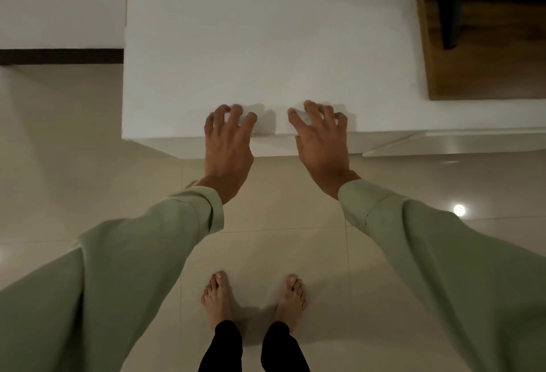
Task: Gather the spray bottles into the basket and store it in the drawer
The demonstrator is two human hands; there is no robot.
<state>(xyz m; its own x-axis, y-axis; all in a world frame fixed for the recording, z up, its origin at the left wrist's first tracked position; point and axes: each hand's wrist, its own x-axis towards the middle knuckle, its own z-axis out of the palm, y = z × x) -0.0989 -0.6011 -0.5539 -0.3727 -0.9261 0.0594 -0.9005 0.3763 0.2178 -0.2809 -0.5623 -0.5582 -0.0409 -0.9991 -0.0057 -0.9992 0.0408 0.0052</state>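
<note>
I look straight down at a white cabinet top (266, 46). My left hand (229, 141) and my right hand (320, 138) hover side by side over its front edge, fingers spread and curled, fingertips at or just above the surface. Neither hand holds anything. Below the edge, a narrow strip of white drawer front (277, 145) shows between my hands. No spray bottle and no basket is in view.
Beige glossy floor tiles (88, 150) surround the cabinet, with my bare feet (254, 298) standing close in front. A wooden surface (487, 61) with a dark object lies at the right. A white wall with dark skirting (59, 55) is at the left.
</note>
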